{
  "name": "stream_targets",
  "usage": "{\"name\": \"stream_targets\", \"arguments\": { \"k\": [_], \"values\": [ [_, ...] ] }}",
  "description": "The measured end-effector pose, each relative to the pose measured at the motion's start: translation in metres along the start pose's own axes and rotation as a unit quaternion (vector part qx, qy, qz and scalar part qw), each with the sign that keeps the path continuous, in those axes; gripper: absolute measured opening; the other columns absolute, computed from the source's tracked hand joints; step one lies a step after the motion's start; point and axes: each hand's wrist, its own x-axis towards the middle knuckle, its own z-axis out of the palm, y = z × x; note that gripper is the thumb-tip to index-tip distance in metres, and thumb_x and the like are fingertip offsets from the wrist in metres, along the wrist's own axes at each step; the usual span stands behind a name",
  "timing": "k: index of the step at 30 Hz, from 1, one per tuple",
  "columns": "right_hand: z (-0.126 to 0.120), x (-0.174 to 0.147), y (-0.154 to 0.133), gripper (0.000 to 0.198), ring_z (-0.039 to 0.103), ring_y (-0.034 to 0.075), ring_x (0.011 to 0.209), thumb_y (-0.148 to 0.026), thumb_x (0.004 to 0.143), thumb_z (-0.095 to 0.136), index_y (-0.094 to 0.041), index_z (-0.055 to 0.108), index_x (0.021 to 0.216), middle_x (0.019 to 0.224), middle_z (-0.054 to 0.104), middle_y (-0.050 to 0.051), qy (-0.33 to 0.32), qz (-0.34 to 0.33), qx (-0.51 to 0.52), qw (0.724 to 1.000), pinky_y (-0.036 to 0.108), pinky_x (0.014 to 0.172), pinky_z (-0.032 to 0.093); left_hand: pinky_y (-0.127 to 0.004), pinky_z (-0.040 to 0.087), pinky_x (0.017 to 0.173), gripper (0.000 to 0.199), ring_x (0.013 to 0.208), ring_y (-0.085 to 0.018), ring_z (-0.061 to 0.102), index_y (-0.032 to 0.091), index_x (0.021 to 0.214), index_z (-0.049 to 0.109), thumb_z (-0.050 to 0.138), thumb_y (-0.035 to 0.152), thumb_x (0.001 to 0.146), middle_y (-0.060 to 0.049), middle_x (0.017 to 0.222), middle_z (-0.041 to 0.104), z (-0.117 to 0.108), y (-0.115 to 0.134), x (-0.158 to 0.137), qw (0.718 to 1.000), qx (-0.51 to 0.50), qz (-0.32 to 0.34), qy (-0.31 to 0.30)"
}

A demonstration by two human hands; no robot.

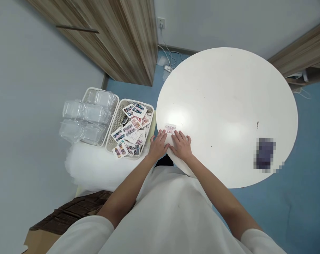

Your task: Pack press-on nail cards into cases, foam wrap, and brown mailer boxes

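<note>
White tabletop (pixel 228 91) bears a pinkish card (pixel 170 128), too small to read, with hands (pixel 182 145) spread loosely at its near edge.

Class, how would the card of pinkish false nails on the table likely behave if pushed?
The nail card lies flat, so it would probably slide rather than roll. It looks thin, so likely light. The white table looks glossy, suggesting little grip.

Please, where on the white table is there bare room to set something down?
The widest bare patch of the table lies between the card and the far rim, with only small specks. Another runs from the right hand to the blurred dark item. Crowded: the near left edge, where the left hand also rests, and the basket of cards.
</note>
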Motion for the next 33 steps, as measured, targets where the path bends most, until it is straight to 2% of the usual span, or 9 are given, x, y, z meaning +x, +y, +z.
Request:
{"name": "stream_targets", "arguments": {
  "k": [22,33],
  "values": [
    [0.001,-0.005,0.003,0.051,0.019,0.028,0.129,-0.038,0.081,0.041,-0.017,0.036,0.128,0.142,0.026,0.013,-0.007,-0.008,0.008,1.000,0.048,0.094,0.018,-0.041,0.022,0.101,0.047,0.132,-0.023,0.020,0.014,0.128,0.035,0.034,0.034,0.085,-0.011,0.140,0.030,0.007,-0.001,0.000,1.000,-0.025,0.007,0.003],
    [0.000,-0.013,0.011,0.059,0.017,0.027,0.131,-0.038,0.081,0.042,-0.016,0.026,0.133,0.144,0.017,0.014,-0.014,-0.027,0.015,0.999,0.047,0.097,0.016,-0.041,0.020,0.103,0.047,0.132,-0.022,0.019,0.014,0.127,0.035,0.035,0.034,0.085,-0.012,0.143,0.024,0.015,0.011,-0.011,0.999,-0.037,-0.033,0.020]
  ]
}}
